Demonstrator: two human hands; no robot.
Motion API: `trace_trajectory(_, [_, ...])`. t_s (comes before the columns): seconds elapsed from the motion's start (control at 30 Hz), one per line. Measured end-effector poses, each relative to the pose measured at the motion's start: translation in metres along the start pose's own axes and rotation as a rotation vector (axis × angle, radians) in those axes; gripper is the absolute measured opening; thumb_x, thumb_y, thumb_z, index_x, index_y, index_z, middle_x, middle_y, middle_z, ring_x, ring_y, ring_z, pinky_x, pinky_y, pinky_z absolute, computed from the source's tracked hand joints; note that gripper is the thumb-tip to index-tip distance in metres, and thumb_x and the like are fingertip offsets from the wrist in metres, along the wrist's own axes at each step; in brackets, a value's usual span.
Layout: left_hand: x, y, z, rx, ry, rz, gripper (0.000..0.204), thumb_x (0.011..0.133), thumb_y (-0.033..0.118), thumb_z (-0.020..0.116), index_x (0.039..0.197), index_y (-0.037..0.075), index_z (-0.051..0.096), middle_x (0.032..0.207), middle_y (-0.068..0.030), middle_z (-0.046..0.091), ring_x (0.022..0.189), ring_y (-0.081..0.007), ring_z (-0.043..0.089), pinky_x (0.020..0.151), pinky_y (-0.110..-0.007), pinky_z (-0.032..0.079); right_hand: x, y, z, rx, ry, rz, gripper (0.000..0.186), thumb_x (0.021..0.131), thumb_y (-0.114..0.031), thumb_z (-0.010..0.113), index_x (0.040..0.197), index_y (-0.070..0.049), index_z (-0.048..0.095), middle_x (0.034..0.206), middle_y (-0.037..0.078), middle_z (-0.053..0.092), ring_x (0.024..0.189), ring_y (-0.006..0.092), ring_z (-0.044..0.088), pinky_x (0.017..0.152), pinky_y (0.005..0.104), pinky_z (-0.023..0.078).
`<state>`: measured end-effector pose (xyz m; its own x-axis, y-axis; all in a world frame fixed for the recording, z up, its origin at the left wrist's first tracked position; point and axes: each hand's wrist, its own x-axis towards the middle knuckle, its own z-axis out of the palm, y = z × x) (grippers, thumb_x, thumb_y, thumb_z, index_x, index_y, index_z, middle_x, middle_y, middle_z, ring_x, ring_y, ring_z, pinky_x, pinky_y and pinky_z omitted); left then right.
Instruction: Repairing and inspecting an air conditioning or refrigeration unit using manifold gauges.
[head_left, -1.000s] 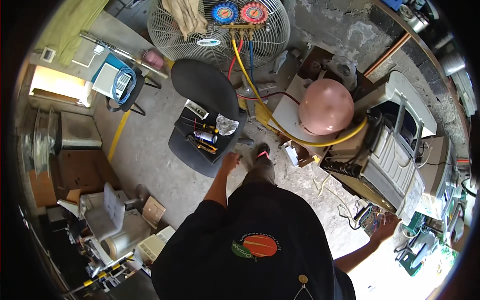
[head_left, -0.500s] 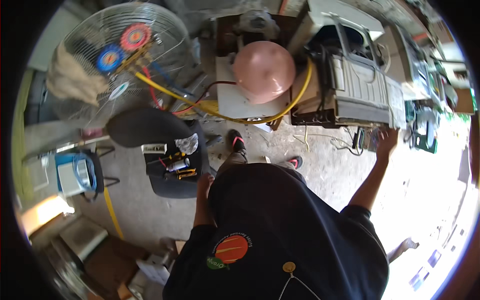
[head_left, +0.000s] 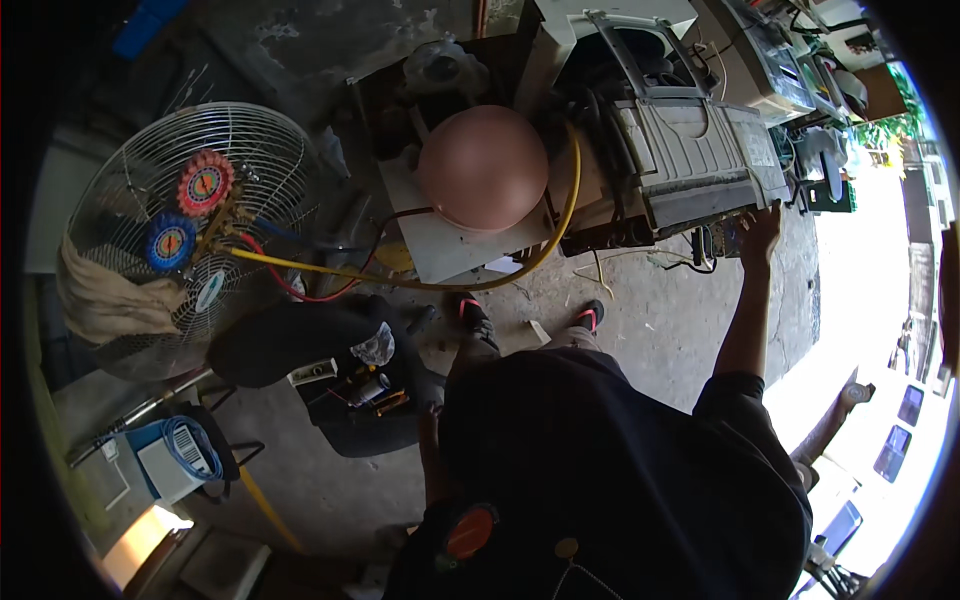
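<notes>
1. Grey plastic air-conditioner casing (head_left: 690, 160), dusty and ribbed, lying tilted on the floor with its open side facing up.
2. Small dark part (head_left: 722, 238) at the casing's lower right corner, too small to make out.

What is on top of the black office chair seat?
On the black office chair seat lie small tools, a crumpled clear plastic bag and a small white box. The dark torso covers its right edge.

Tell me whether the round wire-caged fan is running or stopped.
Cannot tell: the round wire-caged fan has gauges and cloth hung on its grille; blades are not visible.
</notes>
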<state>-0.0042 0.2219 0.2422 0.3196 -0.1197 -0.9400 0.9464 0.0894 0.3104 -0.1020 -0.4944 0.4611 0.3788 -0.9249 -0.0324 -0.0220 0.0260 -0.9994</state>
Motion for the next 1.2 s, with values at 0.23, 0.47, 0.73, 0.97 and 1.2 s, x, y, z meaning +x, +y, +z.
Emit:
trace_trajectory(0.23, [0.034,-0.006,-0.061,-0.038,0.031,0.003,0.042,0.097,0.029,0.05,0.132,0.008,0.041,0.123,-0.0145,0.051,0.111,-0.0294,0.054,0.089,-0.042,0.046,0.015,0.016,-0.006,-0.43,0.091,-0.185,0.072,0.076,0.01,0.063,0.137,-0.01,0.03,0.096,0.007,0.056,0.074,0.0152,0.055,0.059,0.0265,0.046])
trace_trajectory(0.47, [0.038,-0.002,-0.089,-0.034,0.105,0.02,0.045,0.099,0.03,0.048,0.137,0.009,0.039,0.126,-0.0149,0.05,0.115,-0.0298,0.053,0.093,-0.043,0.045,0.016,0.034,-0.004,-0.333,0.123,-0.163,0.056,0.084,-0.016,0.059,0.134,-0.007,0.034,0.106,0.01,0.06,0.084,0.0207,0.057,0.076,0.0374,0.047])
trace_trajectory(0.73, [0.037,0.025,-0.068,0.21,0.062,0.227,0.042,0.099,0.03,0.047,0.136,0.009,0.041,0.122,-0.015,0.053,0.11,-0.0299,0.056,0.09,-0.042,0.047,0.01,0.038,0.024,-0.604,0.3,-0.489,0.058,0.09,-0.053,0.041,0.127,-0.008,0.048,0.112,0.01,0.063,0.085,0.0233,0.054,0.083,0.0399,0.04])
trace_trajectory(0.97, [0.055,0.024,-0.088,0.523,-0.061,0.482,0.04,0.099,0.027,0.047,0.135,0.01,0.043,0.119,-0.015,0.056,0.105,-0.0298,0.059,0.085,-0.043,0.049,0.017,0.012,0.026,0.384,0.223,0.254,0.064,0.09,-0.06,0.037,0.117,-0.008,0.061,0.106,0.011,0.066,0.091,0.0228,0.058,0.088,0.0357,0.04])
trace_trajectory(1.2, [0.105,-0.026,-0.161,0.802,-0.146,0.73,0.038,0.099,0.025,0.046,0.134,0.01,0.045,0.115,-0.0149,0.058,0.099,-0.0296,0.062,0.081,-0.043,0.052,0.013,0.015,0.043,0.246,0.323,0.094,0.067,0.09,-0.061,0.038,0.117,-0.005,0.062,0.109,0.012,0.066,0.095,0.0238,0.059,0.088,0.0305,0.041])
